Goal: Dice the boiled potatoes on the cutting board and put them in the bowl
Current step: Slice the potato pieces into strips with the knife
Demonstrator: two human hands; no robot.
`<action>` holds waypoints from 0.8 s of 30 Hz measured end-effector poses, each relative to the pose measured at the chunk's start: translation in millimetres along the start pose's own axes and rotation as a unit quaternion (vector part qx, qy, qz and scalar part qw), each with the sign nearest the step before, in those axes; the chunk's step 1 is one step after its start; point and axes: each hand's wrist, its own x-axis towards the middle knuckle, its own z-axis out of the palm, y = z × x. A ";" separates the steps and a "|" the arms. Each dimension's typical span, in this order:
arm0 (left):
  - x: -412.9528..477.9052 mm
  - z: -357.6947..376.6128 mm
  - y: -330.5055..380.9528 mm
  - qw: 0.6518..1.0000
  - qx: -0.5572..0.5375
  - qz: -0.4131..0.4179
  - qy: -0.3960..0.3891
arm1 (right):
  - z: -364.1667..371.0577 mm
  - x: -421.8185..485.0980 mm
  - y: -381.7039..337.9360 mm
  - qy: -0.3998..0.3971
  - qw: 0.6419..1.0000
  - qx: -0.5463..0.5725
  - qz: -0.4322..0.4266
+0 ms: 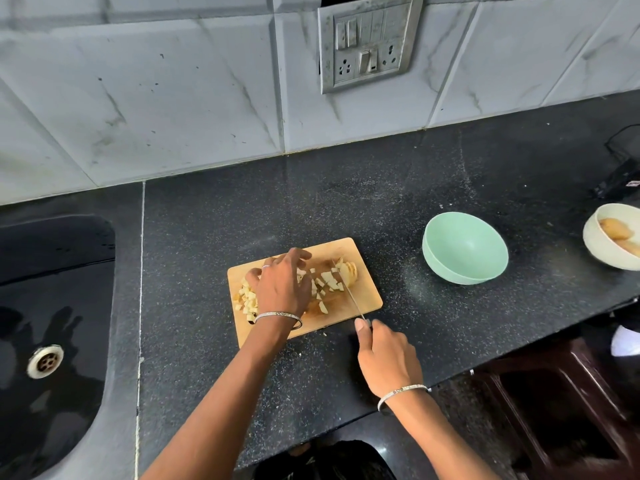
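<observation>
Slicing: the right hand (388,358) grips the handle of the knife (350,293), one digit stretched toward the blade. The blade stands between the diced pieces (325,280) and the uncut potato end (351,271) on the cutting board (367,299).
Left hand (282,282): lies palm-down over the dice with its fingers bent; whether it pinches anything beneath is hidden.
Finger risk: the left fingertips sit near the blade. Soft boiled potato may give way suddenly and let the edge slide toward them.
Spill risk: dice are heaped at the board's left edge beside the wrist, and a few crumbs lie on the tabletop (242,209). A nudge could push more off, toward the sink (52,271).
Board risk: the board sits askew on a glossy surface, so hard pressure might skate it.
Transfer risk: the green bowl (464,244) stands well apart to the right, so pieces could drop on the way.
Remaining work: the white bowl (588,237) holds whole potatoes (614,228).
</observation>
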 end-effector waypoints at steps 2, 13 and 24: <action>0.6 1.4 0.7 1.000 0.019 0.004 -0.008 | -1.9 -1.6 2.4 0.016 1.000 -0.023 0.011; 2.8 -2.7 -1.2 1.000 0.007 -0.014 -0.012 | 6.0 -3.6 5.6 0.026 0.999 -0.046 0.006; 5.5 -13.0 -12.2 0.999 -0.025 -0.035 0.010 | 15.7 -2.6 -13.6 -0.063 0.996 0.042 -0.040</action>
